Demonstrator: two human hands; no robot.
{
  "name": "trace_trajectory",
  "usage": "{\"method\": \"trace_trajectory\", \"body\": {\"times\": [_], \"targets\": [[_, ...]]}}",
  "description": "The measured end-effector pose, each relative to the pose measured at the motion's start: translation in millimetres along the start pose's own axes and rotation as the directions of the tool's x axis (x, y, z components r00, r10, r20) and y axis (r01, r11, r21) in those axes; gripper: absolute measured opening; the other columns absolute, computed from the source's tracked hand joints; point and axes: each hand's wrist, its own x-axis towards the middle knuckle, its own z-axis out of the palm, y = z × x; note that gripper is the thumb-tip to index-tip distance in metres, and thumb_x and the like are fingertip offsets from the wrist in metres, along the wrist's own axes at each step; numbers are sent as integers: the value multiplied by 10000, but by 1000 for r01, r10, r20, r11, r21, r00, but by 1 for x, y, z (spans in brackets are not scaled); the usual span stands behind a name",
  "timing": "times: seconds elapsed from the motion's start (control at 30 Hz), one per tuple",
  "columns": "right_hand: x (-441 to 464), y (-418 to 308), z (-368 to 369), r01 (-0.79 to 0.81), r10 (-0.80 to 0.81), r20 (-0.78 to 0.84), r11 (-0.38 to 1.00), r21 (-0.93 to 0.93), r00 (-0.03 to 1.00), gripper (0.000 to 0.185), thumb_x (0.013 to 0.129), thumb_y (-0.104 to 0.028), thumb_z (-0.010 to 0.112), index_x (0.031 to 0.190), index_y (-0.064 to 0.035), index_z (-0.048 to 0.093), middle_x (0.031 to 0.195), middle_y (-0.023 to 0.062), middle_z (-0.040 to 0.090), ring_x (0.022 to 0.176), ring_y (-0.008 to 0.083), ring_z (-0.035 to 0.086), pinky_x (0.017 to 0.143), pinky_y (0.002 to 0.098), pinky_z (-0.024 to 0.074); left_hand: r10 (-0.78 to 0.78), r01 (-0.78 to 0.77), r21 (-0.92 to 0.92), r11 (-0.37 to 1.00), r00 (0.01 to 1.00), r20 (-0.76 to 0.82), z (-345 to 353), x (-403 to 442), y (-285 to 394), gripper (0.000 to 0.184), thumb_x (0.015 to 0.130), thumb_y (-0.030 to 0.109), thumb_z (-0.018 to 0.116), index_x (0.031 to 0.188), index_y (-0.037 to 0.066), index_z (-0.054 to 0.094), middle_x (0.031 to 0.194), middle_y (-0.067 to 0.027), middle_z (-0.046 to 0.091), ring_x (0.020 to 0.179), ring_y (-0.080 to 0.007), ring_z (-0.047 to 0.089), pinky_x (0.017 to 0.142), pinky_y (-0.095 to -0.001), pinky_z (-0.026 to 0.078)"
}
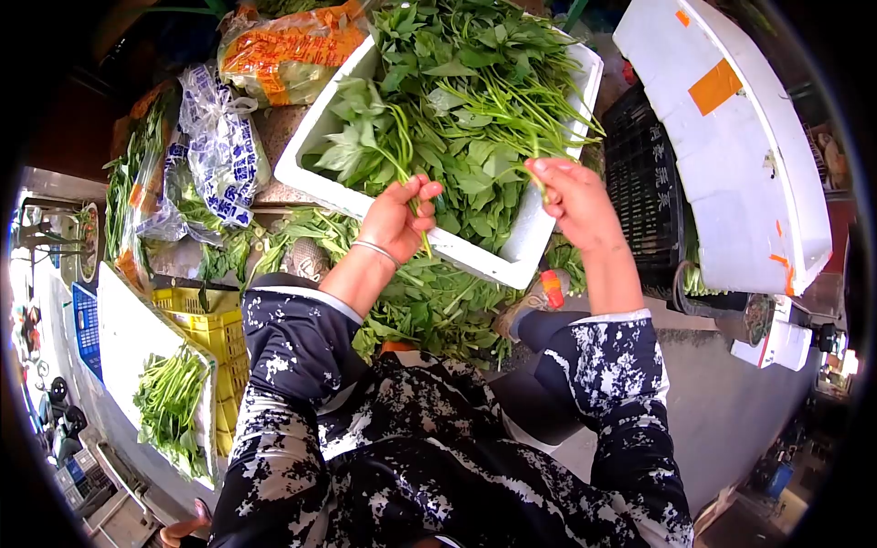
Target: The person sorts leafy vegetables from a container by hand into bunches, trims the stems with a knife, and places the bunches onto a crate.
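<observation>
My left hand (399, 217) is closed around a small bunch of leafy green stems (354, 137), whose leaves point up and to the left. To its right, my right hand (575, 203) pinches a thin green stem (541, 183) between thumb and fingers. Both hands are over the near side of a white foam box (477, 265), which stands tilted in view. Leafy greens (457, 55) fill the box, with a sheaf of bare stems lying toward its right side. Below the box, loose leaves and stems (429, 306) lie heaped in front of my body.
Bagged vegetables (219, 137) and an orange-printed bag (292, 50) lie at the upper left. Yellow crates (228, 342) stand left, beside a white foam panel (128, 352) carrying a bunch of greens (174, 402). A black crate (644, 173) and a large white foam box (722, 137) stand right.
</observation>
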Motion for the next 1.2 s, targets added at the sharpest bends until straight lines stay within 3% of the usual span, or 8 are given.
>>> {"method": "trace_trajectory", "body": {"times": [0.23, 0.27, 0.4, 0.5, 0.6, 0.73, 0.97, 1.2], "targets": [[-35, 42, 66, 205, -150, 258, 959, -198, 954, 142, 776, -97, 604, 825, 34, 577, 737, 44, 601, 617, 68, 526, 557, 201, 425, -59, 60, 30, 998, 997, -45, 36, -33, -10, 309, 874, 359, 435, 933, 56, 447, 800, -75, 568, 631, -133, 514, 491, -209, 398], [-40, 41, 68, 152, -44, 256, 895, -419, 966, 121, 754, -99, 620, 798, 5, 577, 718, 56, 590, 615, 82, 534, 555, 230, 423, -74, 77, 58, 995, 995, -63, 43, -41, -12, 307, 865, 359, 455, 928, 59, 456, 798, -75, 571, 657, -138, 527, 516, -222, 419], [-50, 49, 75, 465, -178, 509, 717, -519, 842, 204, 738, -225, 629, 764, -31, 572, 683, 78, 529, 600, 213, 530, 552, 312, 419, -107, 112, 188, 976, 994, -39, 22, -39, -14, 232, 848, 295, 503, 890, 68, 482, 785, -73, 574, 657, -137, 528, 570, -251, 451], [-13, 43, 49, 478, -389, 293, 567, -671, 873, 225, 761, -288, 610, 806, -67, 599, 783, 91, 555, 690, 240, 551, 625, 340, 436, 20, 1, 237, 972, 996, -84, 19, -39, -3, 118, 816, 163, 540, 792, 89, 452, 678, -37, 549, 468, -115, 473, 390, -217, 372], [26, 23, 9, 212, -609, 140, 48, -976, 781, 516, 682, -238, 675, 1110, -25, 480, 1097, 128, 486, 1028, 267, 453, 861, 370, 351, 173, -172, 251, 953, 985, 18, 25, -46, 19, 168, 820, 181, 537, 744, 128, 396, 598, 43, 411, 385, -45, 321, 341, -170, 234], [79, 37, 14, 20, -617, 137, -194, -981, 775, 690, 654, -240, 685, 1235, -70, 354, 1229, 176, 373, 1167, 300, 332, 929, 411, 293, 427, -417, 182, 890, 904, -17, 34, -55, 53, 180, 816, 191, 551, 733, 127, 404, 616, 41, 395, 415, -45, 326, 354, -173, 240], [144, 45, 17, -91, -523, 154, -411, -907, 838, 638, 619, -150, 659, 1182, -5, 398, 1001, 146, 535, 931, 292, 513, 845, 402, 354, 452, -448, 81, 890, 892, -35, 22, -59, 80, 172, 822, 198, 547, 739, 132, 412, 626, 46, 396, 435, -47, 343, 370, -172, 236], [155, 36, -1, 87, -415, 247, -368, -926, 876, 560, 623, -188, 673, 1108, -3, 461, 907, 120, 586, 848, 233, 573, 819, 400, 387, 376, -370, 80, 925, 923, -77, 17, -58, 84, 164, 817, 209, 554, 754, 137, 421, 623, 50, 394, 429, -43, 333, 372, -177, 222]]}}
